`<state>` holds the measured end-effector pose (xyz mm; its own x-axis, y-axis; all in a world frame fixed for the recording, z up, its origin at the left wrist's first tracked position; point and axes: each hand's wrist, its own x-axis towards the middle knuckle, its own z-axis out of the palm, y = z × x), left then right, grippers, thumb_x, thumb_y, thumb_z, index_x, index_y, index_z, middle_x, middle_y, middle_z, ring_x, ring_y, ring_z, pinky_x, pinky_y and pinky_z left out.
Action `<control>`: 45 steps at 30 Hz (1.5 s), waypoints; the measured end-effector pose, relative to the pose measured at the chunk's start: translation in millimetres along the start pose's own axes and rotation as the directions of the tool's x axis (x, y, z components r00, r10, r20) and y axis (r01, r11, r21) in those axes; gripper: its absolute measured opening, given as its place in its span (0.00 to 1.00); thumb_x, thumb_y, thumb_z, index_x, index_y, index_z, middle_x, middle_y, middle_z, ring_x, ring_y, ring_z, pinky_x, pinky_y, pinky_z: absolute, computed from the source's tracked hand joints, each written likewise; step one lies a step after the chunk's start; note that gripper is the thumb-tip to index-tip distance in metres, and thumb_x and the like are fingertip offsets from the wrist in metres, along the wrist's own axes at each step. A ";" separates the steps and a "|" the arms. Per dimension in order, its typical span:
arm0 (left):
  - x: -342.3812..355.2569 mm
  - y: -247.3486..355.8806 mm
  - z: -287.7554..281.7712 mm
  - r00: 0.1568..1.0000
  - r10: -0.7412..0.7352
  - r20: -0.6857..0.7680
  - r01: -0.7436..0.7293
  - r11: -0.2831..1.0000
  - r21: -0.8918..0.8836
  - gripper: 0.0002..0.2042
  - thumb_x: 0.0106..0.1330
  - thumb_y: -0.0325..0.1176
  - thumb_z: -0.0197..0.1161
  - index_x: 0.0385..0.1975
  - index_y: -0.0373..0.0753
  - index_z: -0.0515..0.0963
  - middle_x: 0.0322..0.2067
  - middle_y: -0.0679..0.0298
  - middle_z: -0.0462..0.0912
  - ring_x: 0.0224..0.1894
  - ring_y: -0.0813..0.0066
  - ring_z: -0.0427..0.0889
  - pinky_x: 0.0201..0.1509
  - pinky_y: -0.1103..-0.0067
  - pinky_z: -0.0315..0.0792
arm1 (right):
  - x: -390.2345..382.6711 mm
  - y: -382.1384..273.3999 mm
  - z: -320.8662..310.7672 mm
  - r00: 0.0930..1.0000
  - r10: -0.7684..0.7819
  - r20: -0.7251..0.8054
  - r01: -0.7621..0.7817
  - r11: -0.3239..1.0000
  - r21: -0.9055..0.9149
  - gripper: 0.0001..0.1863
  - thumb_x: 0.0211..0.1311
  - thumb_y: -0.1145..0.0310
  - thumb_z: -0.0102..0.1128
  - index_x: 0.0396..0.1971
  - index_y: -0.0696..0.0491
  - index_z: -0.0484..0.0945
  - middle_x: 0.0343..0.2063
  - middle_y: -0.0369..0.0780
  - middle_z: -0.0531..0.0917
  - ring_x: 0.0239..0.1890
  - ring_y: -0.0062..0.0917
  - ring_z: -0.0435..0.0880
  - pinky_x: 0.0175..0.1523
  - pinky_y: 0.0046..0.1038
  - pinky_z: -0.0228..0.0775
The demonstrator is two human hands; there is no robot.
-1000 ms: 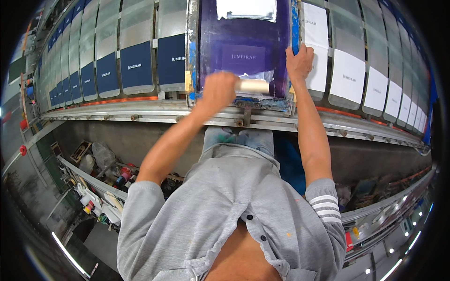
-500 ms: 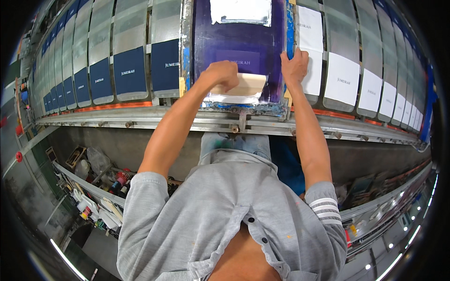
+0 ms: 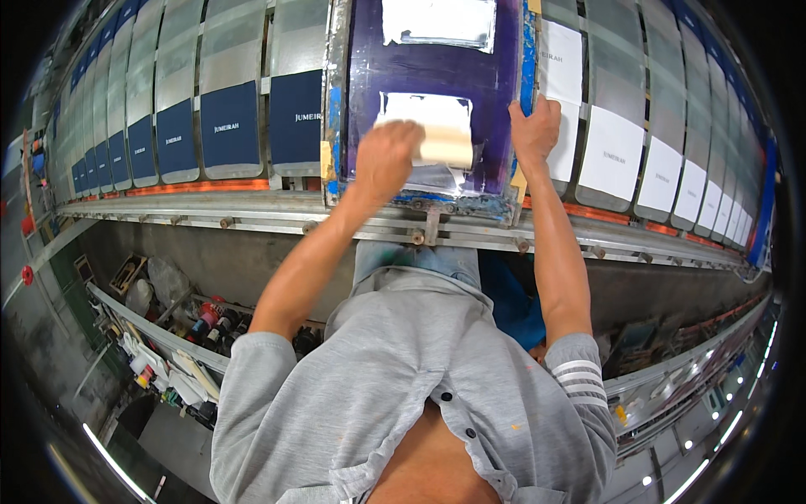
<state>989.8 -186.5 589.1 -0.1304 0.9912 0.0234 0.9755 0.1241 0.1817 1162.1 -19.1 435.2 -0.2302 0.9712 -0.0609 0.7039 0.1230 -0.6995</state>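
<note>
Head view: the left hand [image 3: 390, 160] is motion-blurred; its fingers are closed around the left part of a pale squeegee [image 3: 449, 149]. The squeegee, also blurred, lies across the near end of the purple screen mesh [image 3: 428, 69], over the lower part of the nearer of 2 white patches [image 3: 432, 107]. The far white patch [image 3: 441, 21] sits well apart, toward the top edge. A thin, streaky smear shows just below the squeegee.

Right hand [image 3: 535, 134]: fingers pinch the right rim of the screen frame [image 3: 528, 63], thumb on the inner side.

The frame stands over a long bench with a metal rail [image 3: 277, 210]. Metal pallets [image 3: 231, 50] run in a row to both sides: navy pieces [image 3: 228, 143] on those at left, white pieces [image 3: 613, 164] at right, each with small lettering where legible.
</note>
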 end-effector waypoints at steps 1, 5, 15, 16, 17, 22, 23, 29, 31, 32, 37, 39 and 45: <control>-21.3 9.7 1.4 1.000 0.021 -0.014 -0.020 0.999 0.025 0.14 0.55 0.16 0.57 0.41 0.34 0.81 0.42 0.55 0.87 0.46 0.57 0.87 0.45 0.67 0.79 | 0.6 1.2 -2.1 1.000 -0.001 0.015 0.001 1.000 0.005 0.21 0.56 0.59 0.73 0.42 0.61 0.81 0.41 0.46 0.78 0.49 0.44 0.79 0.51 0.45 0.74; -56.9 35.5 -4.2 0.997 -0.045 0.060 0.040 0.996 0.081 0.21 0.50 0.19 0.64 0.48 0.36 0.82 0.49 0.57 0.86 0.59 0.56 0.81 0.58 0.62 0.72 | 4.4 15.9 -6.9 0.990 -0.117 -0.083 0.113 0.992 -0.048 0.22 0.54 0.59 0.73 0.43 0.61 0.82 0.39 0.47 0.79 0.47 0.45 0.80 0.51 0.45 0.74; -17.2 45.3 -18.7 0.970 -0.082 0.228 0.050 0.988 0.144 0.16 0.49 0.21 0.66 0.41 0.35 0.84 0.42 0.57 0.88 0.60 0.55 0.80 0.65 0.48 0.59 | 5.0 31.5 -15.4 0.990 -0.059 -0.124 0.067 0.996 0.059 0.27 0.56 0.59 0.74 0.51 0.62 0.81 0.44 0.47 0.79 0.48 0.45 0.81 0.53 0.43 0.74; -16.1 42.3 -20.6 0.964 -0.084 0.254 0.046 0.987 0.152 0.15 0.49 0.20 0.65 0.40 0.35 0.84 0.40 0.57 0.89 0.60 0.56 0.81 0.65 0.48 0.59 | 2.5 30.0 -15.8 0.991 -0.050 -0.121 0.056 0.997 0.049 0.28 0.57 0.58 0.74 0.51 0.62 0.81 0.44 0.47 0.79 0.48 0.44 0.81 0.53 0.43 0.74; -15.3 38.4 -19.3 0.973 -0.051 0.224 0.017 0.988 0.152 0.14 0.50 0.20 0.64 0.39 0.36 0.84 0.39 0.57 0.89 0.57 0.56 0.82 0.65 0.48 0.60 | 0.0 27.4 -13.4 0.992 -0.037 -0.119 0.042 0.998 0.041 0.28 0.57 0.58 0.74 0.51 0.62 0.81 0.44 0.47 0.79 0.48 0.44 0.81 0.53 0.43 0.74; -2.8 23.9 -7.1 0.943 -0.076 0.325 0.055 0.996 0.072 0.09 0.54 0.21 0.60 0.32 0.39 0.84 0.33 0.57 0.88 0.42 0.58 0.88 0.58 0.58 0.71 | 7.2 38.1 8.4 0.995 -0.052 -0.086 0.050 0.998 -0.025 0.27 0.57 0.55 0.72 0.50 0.60 0.82 0.42 0.46 0.79 0.47 0.44 0.81 0.52 0.45 0.74; -4.1 19.4 -3.2 0.946 -0.078 0.316 0.060 0.996 0.066 0.07 0.55 0.23 0.59 0.30 0.40 0.83 0.29 0.58 0.86 0.35 0.58 0.87 0.48 0.65 0.76 | 6.6 35.8 15.4 0.997 -0.045 -0.057 0.041 0.997 -0.070 0.26 0.57 0.54 0.72 0.49 0.59 0.82 0.42 0.46 0.79 0.47 0.44 0.81 0.52 0.45 0.75; -32.9 11.0 -7.6 0.999 -0.016 -0.029 0.017 1.000 0.004 0.08 0.54 0.23 0.61 0.33 0.41 0.84 0.32 0.60 0.86 0.34 0.55 0.87 0.40 0.63 0.79 | 2.0 -4.2 14.8 1.000 0.008 0.015 -0.005 0.981 -0.194 0.27 0.62 0.51 0.68 0.52 0.57 0.80 0.48 0.46 0.77 0.53 0.43 0.78 0.53 0.46 0.75; -36.4 7.9 -12.9 0.987 -0.079 0.140 0.082 0.997 -0.015 0.10 0.54 0.24 0.62 0.33 0.42 0.85 0.31 0.59 0.87 0.32 0.55 0.87 0.37 0.63 0.80 | -0.5 -9.9 0.1 0.996 -0.089 0.000 0.087 0.972 -0.219 0.29 0.65 0.49 0.66 0.56 0.56 0.80 0.50 0.46 0.77 0.55 0.43 0.77 0.56 0.45 0.72; -36.8 6.2 -15.5 0.969 -0.114 0.219 0.119 0.993 -0.011 0.10 0.53 0.24 0.63 0.34 0.43 0.86 0.31 0.59 0.88 0.31 0.54 0.87 0.36 0.63 0.80 | -3.0 -13.7 -7.0 0.989 -0.145 -0.005 0.141 0.964 -0.225 0.30 0.66 0.48 0.65 0.58 0.56 0.79 0.52 0.47 0.76 0.55 0.44 0.77 0.57 0.45 0.71; 55.4 -24.1 -36.1 0.865 -0.262 0.427 0.185 0.959 0.214 0.11 0.56 0.28 0.65 0.35 0.48 0.91 0.28 0.53 0.88 0.29 0.51 0.88 0.36 0.61 0.82 | 19.9 -104.0 -82.4 0.665 -0.528 0.528 0.419 0.849 0.322 0.19 0.65 0.54 0.66 0.47 0.52 0.86 0.38 0.41 0.84 0.47 0.38 0.82 0.55 0.43 0.69; 96.7 -41.3 -39.5 0.917 -0.207 0.340 0.146 0.969 0.198 0.09 0.56 0.29 0.64 0.32 0.47 0.90 0.26 0.53 0.88 0.29 0.51 0.88 0.35 0.61 0.83 | 35.8 -129.7 -76.0 0.574 -0.609 0.547 0.628 0.756 0.183 0.12 0.63 0.60 0.66 0.40 0.51 0.87 0.33 0.38 0.84 0.44 0.37 0.83 0.52 0.42 0.70; 64.7 -35.6 -45.6 0.932 -0.180 0.316 0.144 0.981 0.132 0.10 0.60 0.29 0.63 0.33 0.49 0.91 0.26 0.53 0.87 0.28 0.51 0.88 0.33 0.61 0.81 | -10.1 -115.9 -35.3 0.666 -0.651 0.364 0.651 0.746 0.143 0.07 0.52 0.72 0.68 0.33 0.52 0.84 0.31 0.37 0.83 0.41 0.34 0.82 0.44 0.39 0.71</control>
<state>938.5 -128.9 629.0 -0.2410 0.9157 -0.3216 0.9612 0.2710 0.0515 1106.6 -36.0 542.0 -0.8564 0.4924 0.1554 0.2790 0.6945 -0.6633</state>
